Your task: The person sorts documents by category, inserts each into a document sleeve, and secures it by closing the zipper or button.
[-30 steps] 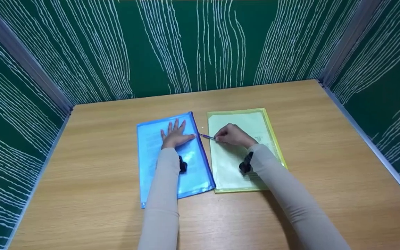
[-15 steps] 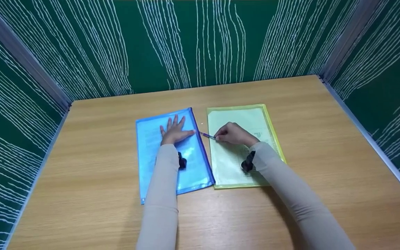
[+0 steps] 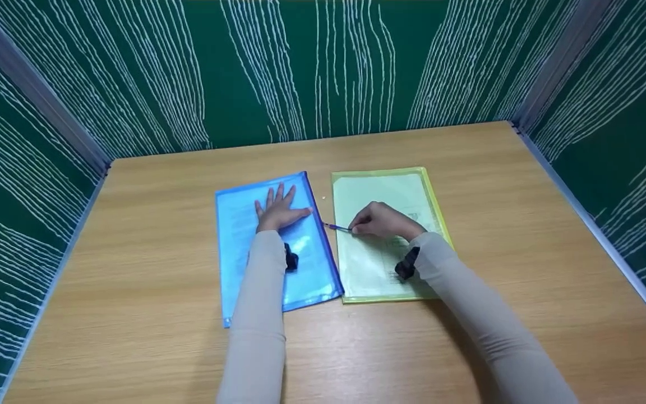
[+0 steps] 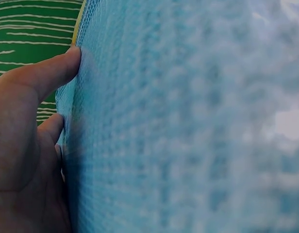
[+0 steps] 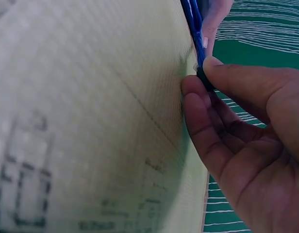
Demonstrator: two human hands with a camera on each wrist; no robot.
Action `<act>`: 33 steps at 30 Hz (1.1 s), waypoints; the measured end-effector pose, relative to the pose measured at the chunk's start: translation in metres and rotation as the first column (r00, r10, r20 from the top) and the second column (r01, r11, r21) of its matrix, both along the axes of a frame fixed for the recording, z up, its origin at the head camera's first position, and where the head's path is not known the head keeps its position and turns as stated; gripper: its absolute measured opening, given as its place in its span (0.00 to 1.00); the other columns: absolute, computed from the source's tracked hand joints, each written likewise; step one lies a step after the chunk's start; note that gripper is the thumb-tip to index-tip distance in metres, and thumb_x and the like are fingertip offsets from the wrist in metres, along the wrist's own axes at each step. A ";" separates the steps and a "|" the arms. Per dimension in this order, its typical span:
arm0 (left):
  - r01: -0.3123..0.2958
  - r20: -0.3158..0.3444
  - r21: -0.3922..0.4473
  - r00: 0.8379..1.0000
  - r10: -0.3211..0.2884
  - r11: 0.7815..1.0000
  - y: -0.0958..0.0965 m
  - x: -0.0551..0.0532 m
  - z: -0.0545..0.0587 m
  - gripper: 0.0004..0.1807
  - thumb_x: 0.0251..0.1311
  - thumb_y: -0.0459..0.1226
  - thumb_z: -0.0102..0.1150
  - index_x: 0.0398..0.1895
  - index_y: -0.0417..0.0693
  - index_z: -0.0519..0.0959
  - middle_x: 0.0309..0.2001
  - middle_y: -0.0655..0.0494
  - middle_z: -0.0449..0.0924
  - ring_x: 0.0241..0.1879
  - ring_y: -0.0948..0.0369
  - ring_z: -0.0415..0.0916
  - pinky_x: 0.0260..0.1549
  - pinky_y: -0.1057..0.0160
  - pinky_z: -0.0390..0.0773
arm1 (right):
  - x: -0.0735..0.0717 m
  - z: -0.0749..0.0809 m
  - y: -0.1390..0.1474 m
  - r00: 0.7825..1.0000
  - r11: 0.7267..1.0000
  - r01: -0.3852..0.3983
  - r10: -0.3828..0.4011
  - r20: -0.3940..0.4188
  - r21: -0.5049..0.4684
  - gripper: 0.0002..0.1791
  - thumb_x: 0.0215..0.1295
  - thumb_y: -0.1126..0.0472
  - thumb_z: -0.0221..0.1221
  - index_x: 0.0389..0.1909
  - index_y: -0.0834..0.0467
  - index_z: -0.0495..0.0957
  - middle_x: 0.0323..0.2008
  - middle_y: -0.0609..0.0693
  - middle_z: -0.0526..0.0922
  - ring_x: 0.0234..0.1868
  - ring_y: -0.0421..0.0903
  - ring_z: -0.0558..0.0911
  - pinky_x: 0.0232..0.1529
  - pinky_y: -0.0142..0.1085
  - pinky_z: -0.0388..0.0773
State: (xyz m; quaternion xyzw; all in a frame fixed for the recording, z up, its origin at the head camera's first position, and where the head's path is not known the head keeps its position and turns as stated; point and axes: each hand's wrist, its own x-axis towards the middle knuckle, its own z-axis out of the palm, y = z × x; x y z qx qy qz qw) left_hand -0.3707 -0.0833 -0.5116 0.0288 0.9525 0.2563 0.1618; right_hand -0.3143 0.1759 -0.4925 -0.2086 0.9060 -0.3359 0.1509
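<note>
A blue mesh zip folder (image 3: pixel 238 247) lies left of centre, its dark blue zipper edge (image 3: pixel 330 253) facing right. My left hand (image 3: pixel 281 214) rests on its upper part with fingers spread; in the left wrist view the thumb (image 4: pixel 62 68) lies against the mesh (image 4: pixel 178 126). My right hand (image 3: pixel 383 220) pinches the dark end of a slim blue zipper pull (image 3: pixel 336 226) between thumb and fingertips. The pull reaches sideways from the zipper edge. Beneath the right hand is a yellow-edged, pale green zip folder (image 3: pixel 365 269) with printed paper showing through.
Both folders lie side by side on a wood-patterned table (image 3: pixel 149 235), their near corners meeting. A tiny pale speck (image 3: pixel 323 197) sits in the gap between them. Green walls (image 3: pixel 233 73) with white lines enclose the back and both sides.
My right hand and the pinched pull have moved a little way along the blue folder's zipper edge, toward the near side. The left hand stays spread on the blue folder.
</note>
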 end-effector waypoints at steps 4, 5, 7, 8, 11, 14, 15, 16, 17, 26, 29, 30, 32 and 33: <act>0.000 0.002 0.011 1.000 0.000 1.000 -0.001 0.001 0.002 0.50 0.55 0.68 0.50 0.77 0.66 0.43 0.78 0.58 0.29 0.76 0.53 0.17 0.68 0.41 0.16 | 0.004 0.001 0.002 0.999 0.999 -0.033 0.033 0.004 0.015 0.08 0.64 0.62 0.62 0.39 0.60 0.87 0.36 0.54 0.88 0.29 0.38 0.77 0.32 0.28 0.73; 0.004 0.002 0.012 1.000 -0.004 1.000 -0.001 0.000 0.002 0.50 0.55 0.68 0.50 0.77 0.65 0.43 0.78 0.58 0.29 0.76 0.52 0.17 0.68 0.41 0.16 | 0.004 0.001 0.003 0.999 0.999 -0.040 0.040 0.007 0.022 0.08 0.64 0.62 0.62 0.39 0.59 0.87 0.36 0.54 0.88 0.29 0.37 0.77 0.32 0.28 0.73; 0.009 0.001 0.010 1.000 -0.009 1.000 -0.001 0.000 0.002 0.50 0.55 0.68 0.50 0.77 0.65 0.43 0.78 0.58 0.28 0.76 0.52 0.17 0.68 0.40 0.16 | 0.006 0.002 0.005 0.998 0.998 -0.052 0.052 0.019 0.032 0.08 0.64 0.61 0.62 0.39 0.59 0.87 0.36 0.53 0.88 0.29 0.37 0.77 0.32 0.28 0.73; 0.010 -0.001 0.010 1.000 -0.010 1.000 -0.001 0.000 0.003 0.50 0.55 0.68 0.50 0.77 0.65 0.43 0.78 0.58 0.29 0.76 0.52 0.18 0.68 0.40 0.17 | 0.006 0.003 0.006 0.998 0.998 -0.058 0.057 0.026 0.035 0.08 0.63 0.61 0.62 0.40 0.58 0.87 0.36 0.53 0.88 0.29 0.38 0.77 0.32 0.29 0.73; 0.010 -0.003 0.015 1.000 -0.010 1.000 -0.002 -0.001 0.003 0.50 0.55 0.68 0.50 0.77 0.65 0.43 0.78 0.58 0.28 0.76 0.52 0.17 0.68 0.40 0.17 | 0.008 0.004 0.008 0.996 0.996 -0.079 0.077 0.034 0.040 0.08 0.63 0.61 0.62 0.39 0.58 0.87 0.36 0.52 0.87 0.29 0.38 0.76 0.31 0.29 0.73; 0.004 -0.006 0.019 1.000 -0.003 1.000 -0.003 -0.002 0.003 0.50 0.55 0.68 0.50 0.77 0.65 0.43 0.78 0.58 0.28 0.76 0.52 0.17 0.68 0.40 0.17 | 0.011 0.004 0.010 0.993 0.992 -0.118 0.117 0.027 0.034 0.08 0.63 0.62 0.62 0.39 0.59 0.87 0.35 0.53 0.87 0.28 0.37 0.76 0.31 0.29 0.73; 0.000 -0.007 0.018 1.000 0.000 1.000 -0.004 -0.002 0.002 0.50 0.55 0.68 0.50 0.77 0.65 0.43 0.78 0.57 0.28 0.76 0.52 0.17 0.68 0.40 0.17 | 0.012 0.004 0.011 0.991 0.991 -0.133 0.133 0.024 0.031 0.08 0.63 0.62 0.62 0.38 0.60 0.87 0.35 0.53 0.87 0.28 0.37 0.76 0.31 0.28 0.73; -0.004 -0.007 0.014 1.000 0.004 1.000 -0.005 -0.002 0.002 0.50 0.56 0.68 0.49 0.77 0.64 0.42 0.78 0.57 0.28 0.76 0.52 0.17 0.68 0.40 0.17 | 0.013 0.003 0.011 0.988 0.988 -0.151 0.150 0.023 0.028 0.08 0.63 0.63 0.63 0.38 0.60 0.87 0.35 0.54 0.87 0.28 0.36 0.76 0.31 0.28 0.73; -0.006 -0.006 0.012 1.000 0.006 1.000 -0.006 -0.001 0.002 0.50 0.56 0.68 0.49 0.77 0.64 0.42 0.78 0.57 0.28 0.76 0.52 0.17 0.67 0.40 0.17 | 0.014 0.003 0.012 0.986 0.985 -0.168 0.168 0.023 0.023 0.07 0.63 0.63 0.62 0.38 0.60 0.87 0.35 0.54 0.87 0.28 0.36 0.76 0.31 0.28 0.73; -0.016 0.002 0.005 1.000 0.016 1.000 -0.011 -0.002 -0.002 0.50 0.56 0.68 0.48 0.77 0.64 0.42 0.78 0.56 0.27 0.75 0.51 0.16 0.67 0.40 0.17 | 0.023 0.002 0.015 0.963 0.963 -0.268 0.268 0.017 0.007 0.07 0.62 0.64 0.62 0.38 0.61 0.87 0.35 0.54 0.88 0.32 0.33 0.78 0.38 0.28 0.77; -0.022 0.004 -0.002 1.000 0.022 1.000 -0.013 -0.002 -0.001 0.50 0.56 0.68 0.48 0.77 0.64 0.41 0.78 0.57 0.27 0.75 0.51 0.16 0.67 0.40 0.17 | 0.026 0.004 0.015 0.956 0.957 -0.291 0.290 0.032 0.017 0.07 0.62 0.64 0.63 0.37 0.60 0.87 0.35 0.53 0.88 0.32 0.34 0.79 0.38 0.28 0.77; -0.022 0.007 -0.001 1.000 0.022 1.000 -0.013 -0.002 -0.001 0.50 0.56 0.68 0.48 0.77 0.64 0.41 0.78 0.57 0.26 0.75 0.51 0.16 0.67 0.40 0.17 | 0.027 0.005 0.015 0.955 0.955 -0.297 0.296 0.037 0.019 0.07 0.62 0.64 0.63 0.37 0.60 0.87 0.34 0.52 0.88 0.32 0.34 0.78 0.38 0.28 0.77; -0.019 0.009 0.004 1.000 0.019 1.000 -0.014 -0.003 0.001 0.50 0.57 0.68 0.48 0.77 0.64 0.41 0.78 0.57 0.26 0.75 0.52 0.16 0.67 0.40 0.16 | 0.029 0.005 0.015 0.951 0.952 -0.307 0.306 0.048 0.020 0.06 0.62 0.64 0.63 0.36 0.60 0.87 0.34 0.52 0.87 0.31 0.34 0.77 0.36 0.27 0.76; -0.018 0.009 0.007 1.000 0.018 1.000 -0.014 -0.003 0.001 0.50 0.56 0.68 0.48 0.77 0.64 0.41 0.78 0.57 0.26 0.75 0.52 0.16 0.67 0.40 0.16 | 0.030 0.006 0.015 0.949 0.950 -0.311 0.310 0.053 0.023 0.06 0.61 0.65 0.63 0.36 0.60 0.87 0.33 0.52 0.87 0.30 0.34 0.76 0.36 0.27 0.75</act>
